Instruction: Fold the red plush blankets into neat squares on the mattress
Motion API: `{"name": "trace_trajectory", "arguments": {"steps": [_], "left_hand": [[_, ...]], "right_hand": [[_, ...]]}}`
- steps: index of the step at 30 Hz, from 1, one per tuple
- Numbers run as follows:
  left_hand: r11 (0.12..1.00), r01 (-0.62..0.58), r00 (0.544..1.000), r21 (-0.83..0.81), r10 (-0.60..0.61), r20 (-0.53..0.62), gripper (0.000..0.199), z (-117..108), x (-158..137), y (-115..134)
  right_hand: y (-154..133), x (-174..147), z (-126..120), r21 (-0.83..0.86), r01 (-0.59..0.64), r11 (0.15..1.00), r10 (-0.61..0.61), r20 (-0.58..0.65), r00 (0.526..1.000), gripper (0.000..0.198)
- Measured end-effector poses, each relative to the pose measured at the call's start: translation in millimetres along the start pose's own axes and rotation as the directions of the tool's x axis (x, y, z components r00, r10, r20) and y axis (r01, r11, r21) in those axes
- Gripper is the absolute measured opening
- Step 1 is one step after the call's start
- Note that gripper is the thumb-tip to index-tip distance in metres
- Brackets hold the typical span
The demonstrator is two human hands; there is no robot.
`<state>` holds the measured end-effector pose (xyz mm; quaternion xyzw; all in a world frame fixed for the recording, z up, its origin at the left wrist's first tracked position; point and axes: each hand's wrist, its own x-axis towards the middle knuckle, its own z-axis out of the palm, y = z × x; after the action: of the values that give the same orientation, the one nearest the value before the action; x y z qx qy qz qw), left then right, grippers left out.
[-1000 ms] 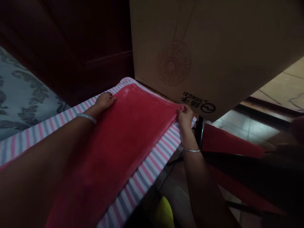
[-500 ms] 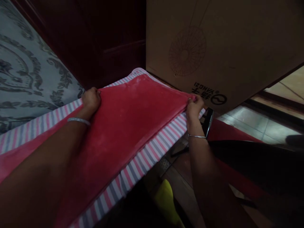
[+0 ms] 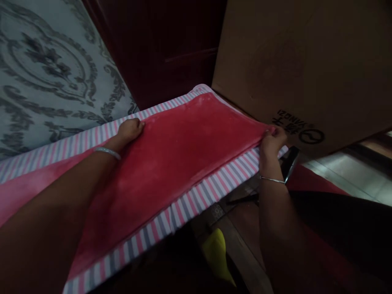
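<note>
A red cloth [image 3: 180,151] lies stretched over a long padded board that looks like an ironing board, its striped cover [image 3: 196,200] showing pink, grey and white along both edges. At the far-left edge of the cloth, my left hand [image 3: 130,130] is closed with the fabric pinched in its fingers. My right hand [image 3: 273,141] grips the cloth's right corner, near the board's end, and bunches it slightly. Each wrist wears a bracelet. Both sets of fingertips are partly hidden.
Behind the board stand a large cardboard box [image 3: 306,77] and a dark red panel [image 3: 177,32]. Patterned wallpaper [image 3: 55,69] is at the left. Below are a yellow object [image 3: 217,253] and a tiled floor [image 3: 352,171]; a black metal part [image 3: 290,163] sits by my right wrist.
The view has shifted, so the board, box and hands appear farther right. Both hands keep their hold on the cloth, which stays spread much as before.
</note>
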<state>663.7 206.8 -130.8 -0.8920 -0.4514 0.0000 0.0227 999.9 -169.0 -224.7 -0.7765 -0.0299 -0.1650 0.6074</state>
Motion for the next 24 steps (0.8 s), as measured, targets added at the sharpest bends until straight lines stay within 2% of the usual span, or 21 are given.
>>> {"name": "trace_trajectory", "arguments": {"steps": [3,7,13,16,18,20,21,23,24], "left_hand": [[0.998,0.022,1.000,0.054,-0.022,-0.003,0.047,3,-15,-19],[0.998,0.055,0.994,0.033,-0.052,-0.092,0.049,4,-11,-23],[1.000,0.013,1.000,-0.008,-0.014,-0.024,0.045,11,0,-20],[0.998,-0.062,0.990,-0.027,0.059,-0.125,0.046,7,-14,-21],[0.989,-0.148,0.971,-0.017,0.142,-0.193,0.045,-1,-39,-20],[0.964,-0.267,0.950,-0.014,0.261,-0.174,0.041,-8,-78,-18],[0.932,-0.361,0.926,-0.028,0.354,-0.134,0.041,-9,-102,-15],[0.881,-0.470,0.881,-0.052,0.465,-0.086,0.039,-7,-159,-11],[0.836,-0.544,0.839,-0.073,0.540,-0.068,0.038,-2,-187,-9]], "right_hand": [[-6,-4,-3,0.012,-0.013,1.000,0.013,0.004,1.000,0.025],[-14,-8,-6,0.044,-0.011,0.999,0.012,-0.028,1.000,0.024],[-22,-11,-7,0.052,-0.045,0.998,0.047,-0.037,0.998,0.024],[-22,-12,-7,0.019,-0.038,0.999,0.038,-0.030,0.999,0.023],[-21,-12,-8,0.008,-0.027,1.000,0.027,-0.022,0.999,0.021],[-19,-11,-7,0.005,-0.026,1.000,0.026,-0.019,0.999,0.021],[-18,-10,-6,0.004,-0.027,1.000,0.027,-0.018,0.999,0.022],[-15,-9,-5,0.004,-0.027,1.000,0.027,-0.022,0.999,0.022],[-14,-8,-4,0.004,-0.024,1.000,0.024,-0.024,0.999,0.021]]}}
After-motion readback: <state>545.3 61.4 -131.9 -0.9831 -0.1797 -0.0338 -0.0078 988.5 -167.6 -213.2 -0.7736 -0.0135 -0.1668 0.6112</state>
